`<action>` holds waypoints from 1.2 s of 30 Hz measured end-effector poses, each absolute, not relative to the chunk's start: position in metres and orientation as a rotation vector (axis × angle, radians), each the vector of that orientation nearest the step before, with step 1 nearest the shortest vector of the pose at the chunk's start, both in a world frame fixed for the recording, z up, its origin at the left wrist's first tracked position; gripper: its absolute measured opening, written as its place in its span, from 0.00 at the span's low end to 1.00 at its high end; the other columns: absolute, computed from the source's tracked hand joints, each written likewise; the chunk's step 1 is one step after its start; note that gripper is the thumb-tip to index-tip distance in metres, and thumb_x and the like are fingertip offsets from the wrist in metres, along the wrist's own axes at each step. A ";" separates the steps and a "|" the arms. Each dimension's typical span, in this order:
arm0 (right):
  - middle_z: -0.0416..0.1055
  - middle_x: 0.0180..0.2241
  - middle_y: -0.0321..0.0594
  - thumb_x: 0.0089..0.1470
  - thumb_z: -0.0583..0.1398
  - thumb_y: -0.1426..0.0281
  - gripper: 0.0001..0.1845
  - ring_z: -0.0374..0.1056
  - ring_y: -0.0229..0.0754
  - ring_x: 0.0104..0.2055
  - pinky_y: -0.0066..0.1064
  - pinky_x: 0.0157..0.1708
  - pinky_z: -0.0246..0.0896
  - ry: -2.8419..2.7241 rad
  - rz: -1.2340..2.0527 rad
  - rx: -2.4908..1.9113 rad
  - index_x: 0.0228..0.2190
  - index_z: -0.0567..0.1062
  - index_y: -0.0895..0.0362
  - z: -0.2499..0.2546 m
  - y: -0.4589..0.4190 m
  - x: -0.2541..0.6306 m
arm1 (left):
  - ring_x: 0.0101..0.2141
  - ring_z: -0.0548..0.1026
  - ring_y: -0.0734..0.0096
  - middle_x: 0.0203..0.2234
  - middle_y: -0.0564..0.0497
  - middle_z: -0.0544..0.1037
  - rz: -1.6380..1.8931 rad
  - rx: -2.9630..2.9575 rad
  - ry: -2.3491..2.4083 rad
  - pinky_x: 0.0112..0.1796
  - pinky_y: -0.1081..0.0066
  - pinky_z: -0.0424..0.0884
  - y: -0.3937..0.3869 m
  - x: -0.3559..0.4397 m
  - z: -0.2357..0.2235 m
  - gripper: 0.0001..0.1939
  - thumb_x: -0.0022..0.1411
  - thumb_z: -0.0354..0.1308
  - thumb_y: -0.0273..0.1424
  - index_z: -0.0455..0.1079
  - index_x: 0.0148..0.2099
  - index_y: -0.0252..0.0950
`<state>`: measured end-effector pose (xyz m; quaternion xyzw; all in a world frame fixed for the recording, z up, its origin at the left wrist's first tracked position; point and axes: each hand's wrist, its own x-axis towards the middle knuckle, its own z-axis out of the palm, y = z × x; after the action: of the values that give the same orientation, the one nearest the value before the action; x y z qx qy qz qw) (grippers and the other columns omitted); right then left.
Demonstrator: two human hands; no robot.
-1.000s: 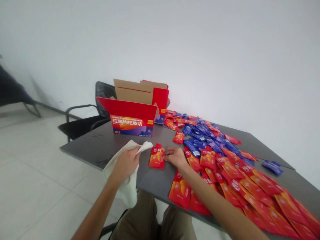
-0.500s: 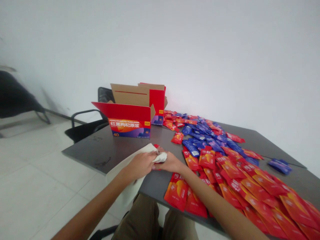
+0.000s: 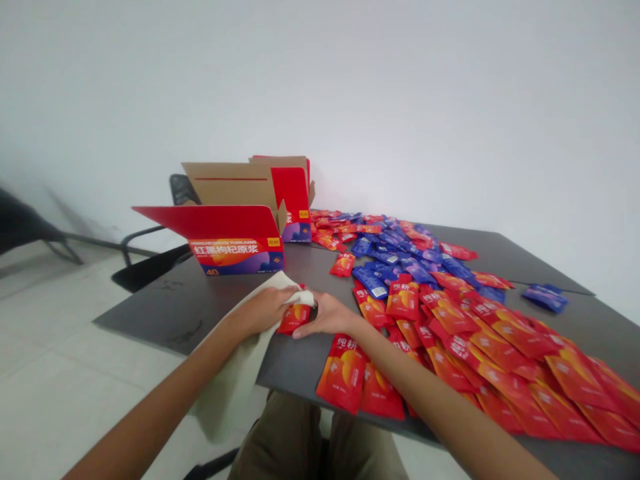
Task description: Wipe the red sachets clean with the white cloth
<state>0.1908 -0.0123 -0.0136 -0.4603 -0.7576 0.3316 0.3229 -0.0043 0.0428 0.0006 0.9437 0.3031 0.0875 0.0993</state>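
Observation:
My left hand (image 3: 260,312) grips a white cloth (image 3: 235,373) and presses it over the top of a red pouch (image 3: 294,319) lying on the dark table (image 3: 200,303). The cloth hangs down over the table's near edge. My right hand (image 3: 327,315) holds the same pouch at its right side, fingers curled against it. Just right of my hands begins a wide spread of red pouches (image 3: 500,360) and blue pouches (image 3: 395,260).
An open red cardboard box (image 3: 235,233) stands at the table's far left with its flaps up. A black chair (image 3: 150,263) sits behind it on the tiled floor. Two red pouches (image 3: 345,377) overhang the near table edge by my right forearm. A lone blue pouch (image 3: 545,297) lies far right.
My left hand brought the cloth rightward onto the red pouch and rubbed over it; the right hand closed on the pouch's side. The view has shifted somewhat to the right.

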 end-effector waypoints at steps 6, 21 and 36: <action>0.75 0.43 0.38 0.27 0.73 0.58 0.51 0.71 0.44 0.41 0.33 0.45 0.65 -2.009 0.868 -1.179 0.54 0.65 0.59 -0.020 -0.009 0.193 | 0.56 0.68 0.65 0.57 0.45 0.69 0.323 2.806 0.552 0.58 0.66 0.59 0.016 -0.005 0.004 0.23 0.62 0.46 0.21 0.64 0.58 0.36; 0.75 0.43 0.36 0.33 0.71 0.56 0.41 0.70 0.45 0.44 0.34 0.48 0.62 -1.991 0.892 -1.155 0.50 0.70 0.56 -0.016 -0.010 0.194 | 0.51 0.73 0.62 0.53 0.44 0.73 0.327 2.799 0.828 0.54 0.64 0.65 0.037 -0.003 0.004 0.24 0.62 0.44 0.21 0.64 0.59 0.35; 0.75 0.43 0.37 0.30 0.72 0.57 0.44 0.70 0.44 0.43 0.34 0.47 0.63 -1.985 0.935 -1.121 0.50 0.69 0.57 -0.018 -0.009 0.195 | 0.56 0.69 0.63 0.57 0.43 0.69 0.359 2.828 0.694 0.57 0.64 0.60 0.028 -0.004 -0.003 0.24 0.62 0.45 0.21 0.62 0.60 0.34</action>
<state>0.1947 -0.0088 -0.0184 -0.4291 -0.7597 0.3580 0.3324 -0.0037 0.0276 -0.0034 0.9587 0.2354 0.1217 0.1035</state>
